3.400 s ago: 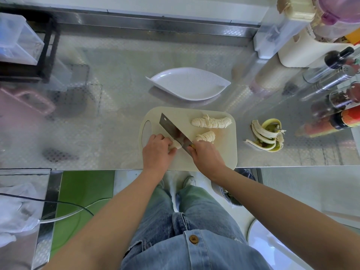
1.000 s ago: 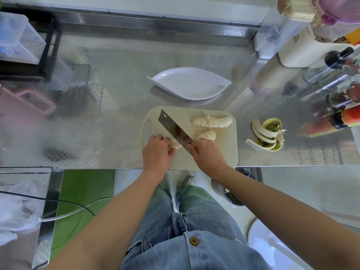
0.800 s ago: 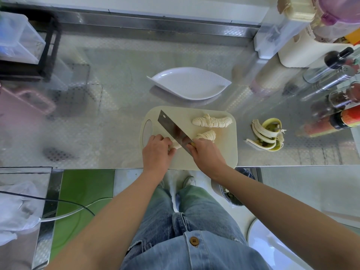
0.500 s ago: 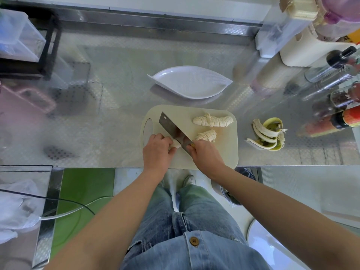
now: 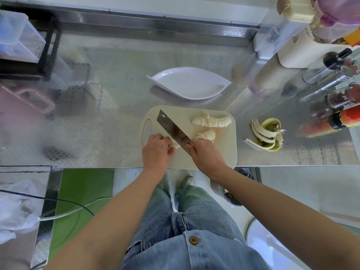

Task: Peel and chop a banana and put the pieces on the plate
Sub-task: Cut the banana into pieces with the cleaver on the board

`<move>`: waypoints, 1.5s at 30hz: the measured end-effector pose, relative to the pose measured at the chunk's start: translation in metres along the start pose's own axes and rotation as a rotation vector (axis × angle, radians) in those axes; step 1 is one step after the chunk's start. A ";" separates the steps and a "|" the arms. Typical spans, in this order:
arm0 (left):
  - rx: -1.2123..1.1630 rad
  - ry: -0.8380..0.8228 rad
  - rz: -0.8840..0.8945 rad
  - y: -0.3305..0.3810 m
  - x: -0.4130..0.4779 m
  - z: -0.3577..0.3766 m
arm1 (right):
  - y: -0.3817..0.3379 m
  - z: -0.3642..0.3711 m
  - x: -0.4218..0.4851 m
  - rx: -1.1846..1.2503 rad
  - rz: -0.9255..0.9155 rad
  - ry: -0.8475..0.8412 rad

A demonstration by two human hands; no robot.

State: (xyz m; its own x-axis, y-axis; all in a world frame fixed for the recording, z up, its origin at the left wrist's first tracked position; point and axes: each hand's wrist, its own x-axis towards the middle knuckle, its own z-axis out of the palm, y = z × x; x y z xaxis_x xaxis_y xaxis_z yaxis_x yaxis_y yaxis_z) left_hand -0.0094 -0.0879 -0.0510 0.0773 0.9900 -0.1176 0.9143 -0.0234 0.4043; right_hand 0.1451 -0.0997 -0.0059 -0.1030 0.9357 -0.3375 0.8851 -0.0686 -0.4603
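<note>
Bottle label (image 5: 349, 118) at right edge unreadable; embossed steel surface (image 5: 116, 123), green floor (image 5: 83, 188) lower left; mid-frame, left grip (image 5: 155, 151) holds banana (image 5: 206, 135) on cutting board (image 5: 224, 152); right grip (image 5: 205, 154) clenches cleaver (image 5: 172, 130) handle; plate (image 5: 191, 83) just above.

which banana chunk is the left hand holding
The short unsliced pale banana stub under the left hand, left of the steel cleaver. The far sliced row and near sliced row lie right of it.
</note>
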 end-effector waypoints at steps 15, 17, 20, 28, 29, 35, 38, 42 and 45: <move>-0.008 -0.001 -0.003 -0.001 0.000 0.000 | 0.002 0.000 0.000 -0.040 0.005 -0.015; -0.014 -0.003 0.000 -0.001 0.000 0.000 | 0.004 0.003 -0.001 -0.042 0.015 -0.024; -0.018 -0.001 -0.001 -0.002 0.000 0.000 | 0.005 0.004 -0.002 -0.022 0.018 -0.001; -0.011 0.011 0.001 0.000 0.000 0.000 | 0.001 0.000 0.002 -0.002 -0.007 0.010; -0.011 0.010 0.001 0.000 0.000 0.000 | 0.001 0.000 0.001 -0.005 -0.003 0.005; -0.019 0.001 -0.004 -0.001 0.000 0.001 | 0.000 0.001 0.001 -0.033 0.006 -0.023; -0.026 -0.001 -0.010 -0.002 -0.001 0.001 | 0.003 0.006 0.002 -0.045 0.030 -0.050; -0.034 -0.001 -0.015 -0.001 -0.001 0.001 | 0.005 0.012 0.002 -0.050 0.040 -0.046; -0.027 0.001 -0.017 0.000 -0.001 0.000 | 0.005 0.012 0.001 -0.028 0.030 -0.022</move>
State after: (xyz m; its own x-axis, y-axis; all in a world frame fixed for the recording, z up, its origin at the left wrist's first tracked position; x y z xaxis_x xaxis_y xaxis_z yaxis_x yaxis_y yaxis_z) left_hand -0.0100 -0.0886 -0.0509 0.0617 0.9904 -0.1240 0.9047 -0.0030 0.4261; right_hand 0.1441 -0.1027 -0.0183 -0.0854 0.9256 -0.3688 0.9004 -0.0867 -0.4262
